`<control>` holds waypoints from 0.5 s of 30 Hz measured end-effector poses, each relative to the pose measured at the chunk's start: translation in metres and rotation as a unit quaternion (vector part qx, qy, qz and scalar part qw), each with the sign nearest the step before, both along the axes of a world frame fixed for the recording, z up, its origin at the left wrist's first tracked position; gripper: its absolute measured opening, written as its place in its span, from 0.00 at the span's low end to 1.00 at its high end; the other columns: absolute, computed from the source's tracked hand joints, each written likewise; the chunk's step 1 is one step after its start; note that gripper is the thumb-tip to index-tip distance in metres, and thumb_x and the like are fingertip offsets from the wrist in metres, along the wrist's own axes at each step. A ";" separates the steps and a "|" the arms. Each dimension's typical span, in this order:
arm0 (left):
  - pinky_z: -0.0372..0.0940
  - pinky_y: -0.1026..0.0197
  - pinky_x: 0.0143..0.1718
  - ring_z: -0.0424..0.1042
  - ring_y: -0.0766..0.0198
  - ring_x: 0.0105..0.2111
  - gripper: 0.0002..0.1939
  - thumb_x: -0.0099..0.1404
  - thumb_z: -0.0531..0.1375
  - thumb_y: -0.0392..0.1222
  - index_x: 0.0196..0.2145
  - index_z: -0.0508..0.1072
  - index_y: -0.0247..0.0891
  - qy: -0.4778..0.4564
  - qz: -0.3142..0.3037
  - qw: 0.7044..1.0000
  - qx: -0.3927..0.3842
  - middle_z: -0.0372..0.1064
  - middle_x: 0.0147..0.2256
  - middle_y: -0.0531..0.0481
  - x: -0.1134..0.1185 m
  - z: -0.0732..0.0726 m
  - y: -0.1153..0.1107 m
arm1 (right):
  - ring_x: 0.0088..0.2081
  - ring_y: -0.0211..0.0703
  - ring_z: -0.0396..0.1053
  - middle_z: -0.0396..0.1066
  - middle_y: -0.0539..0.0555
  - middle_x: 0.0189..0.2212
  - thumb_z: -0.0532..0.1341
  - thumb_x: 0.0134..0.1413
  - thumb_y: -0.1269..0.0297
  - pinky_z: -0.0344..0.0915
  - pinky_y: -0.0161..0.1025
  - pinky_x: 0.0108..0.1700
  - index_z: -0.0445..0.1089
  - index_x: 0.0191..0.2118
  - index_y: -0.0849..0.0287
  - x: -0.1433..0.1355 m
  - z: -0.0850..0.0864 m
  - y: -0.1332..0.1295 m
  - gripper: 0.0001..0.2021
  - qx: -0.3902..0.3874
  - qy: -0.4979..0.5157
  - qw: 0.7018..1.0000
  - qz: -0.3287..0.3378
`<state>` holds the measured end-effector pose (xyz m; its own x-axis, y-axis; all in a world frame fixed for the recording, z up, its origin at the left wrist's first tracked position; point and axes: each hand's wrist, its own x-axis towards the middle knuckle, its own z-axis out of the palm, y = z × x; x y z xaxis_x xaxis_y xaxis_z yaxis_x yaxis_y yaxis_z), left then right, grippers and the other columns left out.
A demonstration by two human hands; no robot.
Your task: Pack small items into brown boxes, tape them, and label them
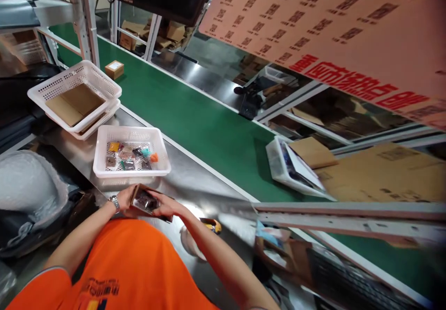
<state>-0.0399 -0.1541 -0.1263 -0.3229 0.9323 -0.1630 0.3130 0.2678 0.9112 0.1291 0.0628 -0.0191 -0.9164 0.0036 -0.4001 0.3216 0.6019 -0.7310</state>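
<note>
Both my hands hold a small open cardboard box (137, 193) close in front of my orange shirt. Its opening faces up, and a dark item in clear plastic (146, 201) shows inside. My left hand (126, 197), with a metal watch on the wrist, grips the box's left side. On the right side, my right hand (166, 205) is closed round the box, its fingers at the opening. Just beyond the hands stands a white plastic basket (158, 174) with several small bagged items in brown, yellow, teal and orange.
Two stacked white baskets (114, 91) with flat cardboard stand at the left. A green conveyor belt (195, 124) runs past the steel table, carrying a small carton (114, 69) and a tilted white basket (278, 170). A tape roll (190, 242) lies by my right forearm. A QR-code sheet (313, 36) hangs upper right.
</note>
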 end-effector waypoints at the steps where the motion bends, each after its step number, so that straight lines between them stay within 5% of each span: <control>1: 0.68 0.39 0.71 0.76 0.34 0.65 0.56 0.51 0.76 0.41 0.75 0.62 0.38 -0.005 0.002 1.000 0.001 0.73 0.68 0.33 0.000 0.000 0.000 | 0.56 0.60 0.82 0.82 0.57 0.61 0.76 0.44 0.64 0.79 0.52 0.60 0.70 0.75 0.50 0.005 0.005 0.001 0.48 0.016 0.016 1.000 0.009; 8: 0.68 0.38 0.71 0.78 0.35 0.63 0.52 0.54 0.73 0.35 0.74 0.63 0.33 -0.012 0.016 1.000 -0.007 0.75 0.66 0.30 0.001 0.001 0.002 | 0.65 0.66 0.73 0.73 0.67 0.67 0.69 0.67 0.49 0.72 0.62 0.68 0.58 0.82 0.49 0.033 0.028 -0.009 0.43 0.151 0.169 0.974 0.001; 12: 0.68 0.37 0.71 0.77 0.35 0.64 0.50 0.54 0.72 0.33 0.73 0.63 0.36 -0.011 0.005 1.000 -0.004 0.74 0.67 0.30 -0.001 0.000 0.003 | 0.68 0.73 0.67 0.67 0.70 0.71 0.69 0.66 0.41 0.65 0.69 0.72 0.60 0.81 0.52 0.035 0.031 -0.018 0.45 0.226 0.174 0.956 -0.066; 15: 0.67 0.37 0.71 0.76 0.34 0.65 0.52 0.52 0.73 0.33 0.74 0.63 0.38 -0.009 -0.004 1.000 0.001 0.71 0.69 0.30 -0.003 -0.002 0.003 | 0.64 0.74 0.70 0.69 0.72 0.68 0.71 0.61 0.37 0.71 0.66 0.66 0.64 0.78 0.55 0.037 0.031 -0.025 0.47 0.255 0.143 0.951 -0.099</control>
<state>-0.0434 -0.1515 -0.1281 -0.3125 0.9353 -0.1661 0.2986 0.2627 0.9175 0.1662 0.0383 0.0118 -0.9490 0.3133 -0.0347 0.2966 0.8501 -0.4352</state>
